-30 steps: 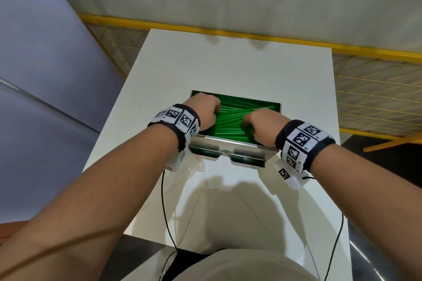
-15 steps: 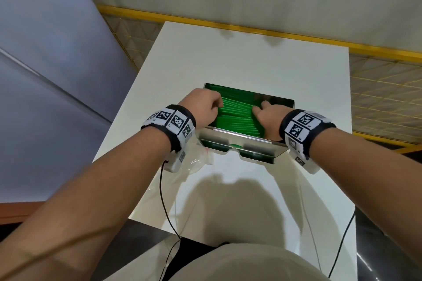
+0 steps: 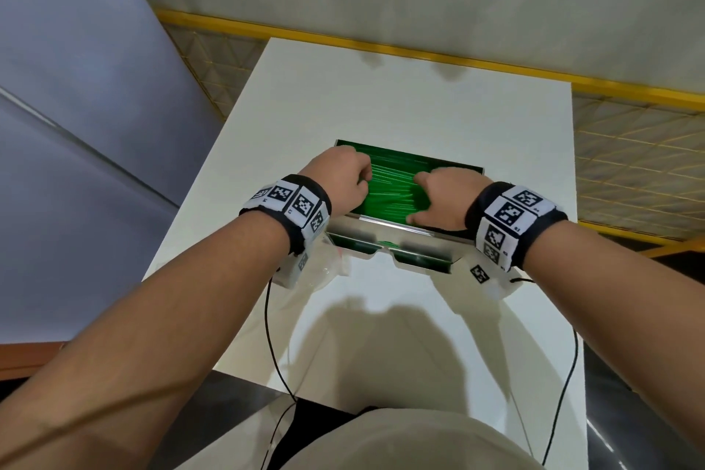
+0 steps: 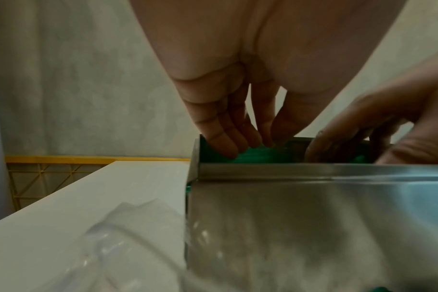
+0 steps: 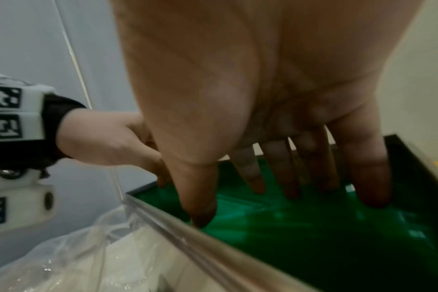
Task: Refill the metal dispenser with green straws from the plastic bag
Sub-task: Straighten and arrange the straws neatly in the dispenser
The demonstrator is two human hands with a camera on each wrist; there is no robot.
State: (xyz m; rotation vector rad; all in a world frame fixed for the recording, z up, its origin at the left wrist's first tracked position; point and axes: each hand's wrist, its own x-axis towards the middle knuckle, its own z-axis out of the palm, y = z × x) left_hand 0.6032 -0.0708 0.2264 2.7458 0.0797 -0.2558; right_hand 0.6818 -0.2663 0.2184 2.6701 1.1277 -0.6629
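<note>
The metal dispenser [image 3: 400,240] stands open-topped on the white table, filled with green straws [image 3: 389,187]. My left hand [image 3: 343,175] is at its left end; the left wrist view shows its fingers [image 4: 225,142] straight and pointing down onto the straws [image 4: 263,154]. My right hand [image 3: 435,195] lies over the right half. In the right wrist view its spread fingers [image 5: 288,177] press their tips on the straws [image 5: 313,227], the thumb by the front rim [image 5: 213,247]. The clear plastic bag [image 3: 324,267] lies crumpled at the dispenser's front left, under my left wrist.
The white table [image 3: 381,107] runs far beyond the dispenser to a yellow rail [image 3: 419,53] and a pale wall. A grey wall stands to the left. Two black cables [image 3: 271,336] hang from my wrists over the table's near edge.
My right hand has uncurled and spread its fingers flat over the straws' right half. The left hand stays at the left end. The head view has shifted a little.
</note>
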